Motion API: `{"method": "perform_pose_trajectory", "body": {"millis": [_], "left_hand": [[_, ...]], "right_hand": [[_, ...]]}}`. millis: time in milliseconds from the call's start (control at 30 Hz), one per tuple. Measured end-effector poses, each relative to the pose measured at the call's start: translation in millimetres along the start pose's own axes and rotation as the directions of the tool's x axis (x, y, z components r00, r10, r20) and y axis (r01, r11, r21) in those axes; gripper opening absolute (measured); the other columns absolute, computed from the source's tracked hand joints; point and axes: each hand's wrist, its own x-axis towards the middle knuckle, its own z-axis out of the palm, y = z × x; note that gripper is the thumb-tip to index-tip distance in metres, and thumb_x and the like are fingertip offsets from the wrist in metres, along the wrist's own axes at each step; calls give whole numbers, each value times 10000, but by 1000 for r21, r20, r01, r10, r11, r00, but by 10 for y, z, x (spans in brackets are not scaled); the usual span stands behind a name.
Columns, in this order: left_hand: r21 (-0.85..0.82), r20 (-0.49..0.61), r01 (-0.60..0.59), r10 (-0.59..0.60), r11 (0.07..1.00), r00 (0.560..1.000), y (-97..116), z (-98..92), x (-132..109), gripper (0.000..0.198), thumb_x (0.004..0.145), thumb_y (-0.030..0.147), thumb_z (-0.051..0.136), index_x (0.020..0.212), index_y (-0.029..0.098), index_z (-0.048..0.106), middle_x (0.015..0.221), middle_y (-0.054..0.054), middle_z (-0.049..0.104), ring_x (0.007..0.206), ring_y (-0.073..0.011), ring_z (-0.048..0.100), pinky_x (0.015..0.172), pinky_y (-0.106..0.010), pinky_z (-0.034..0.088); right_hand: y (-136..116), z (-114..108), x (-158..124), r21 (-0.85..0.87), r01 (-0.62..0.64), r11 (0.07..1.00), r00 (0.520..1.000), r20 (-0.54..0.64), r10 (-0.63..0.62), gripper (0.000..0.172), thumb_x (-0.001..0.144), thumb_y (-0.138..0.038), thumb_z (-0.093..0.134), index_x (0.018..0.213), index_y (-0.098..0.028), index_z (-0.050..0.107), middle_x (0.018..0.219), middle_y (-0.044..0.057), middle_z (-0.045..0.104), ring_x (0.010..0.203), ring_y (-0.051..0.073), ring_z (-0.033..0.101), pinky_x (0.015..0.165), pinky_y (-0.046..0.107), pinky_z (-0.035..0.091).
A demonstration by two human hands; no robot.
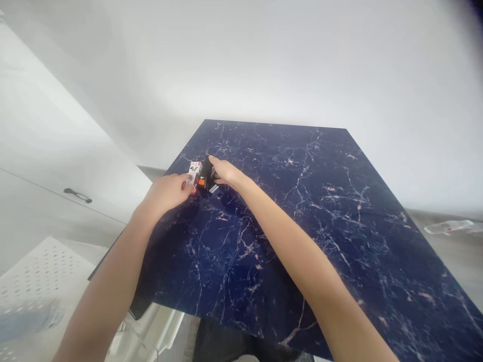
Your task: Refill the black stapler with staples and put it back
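Note:
Both my arms reach to the far left part of a dark blue marbled table (302, 211). My right hand (225, 173) is closed around a small black object with an orange spot (205, 179), fingers wrapped over its top. My left hand (169, 193) is curled beside it, its fingertips pinching a small white and red box (193, 170) that touches the black object. A small grey piece (214, 189) lies on the table just below the black object. What the black object is cannot be made out at this size.
A white cabinet with a dark handle (77, 195) stands to the left. A white perforated surface (37, 281) lies at the lower left. A clear plastic bottle (451, 227) lies on the floor at the right. A white wall rises behind the table.

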Motion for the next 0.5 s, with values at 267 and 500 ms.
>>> {"method": "perform_pose_trajectory", "body": {"millis": [267,500], "left_hand": [[6,-156,92,-90,996,984,-71,-11,38,369,822,451,681,1139,271,739,788,-68,759,671,-291,692,636,-371,516],[-56,-393,139,-149,989,907,114,-129,-2,442,947,404,584,1359,264,660,956,-100,751,981,-344,695,979,-497,479]], "right_hand": [[40,53,-146,384,-49,922,992,126,1,713,1050,-644,370,1586,-175,407,1632,188,453,1458,329,502,1071,457,566],[95,-25,-111,437,-17,899,979,191,-74,624,1050,-589,435,1493,-156,511,1566,199,525,1285,293,640,1029,424,594]]}}
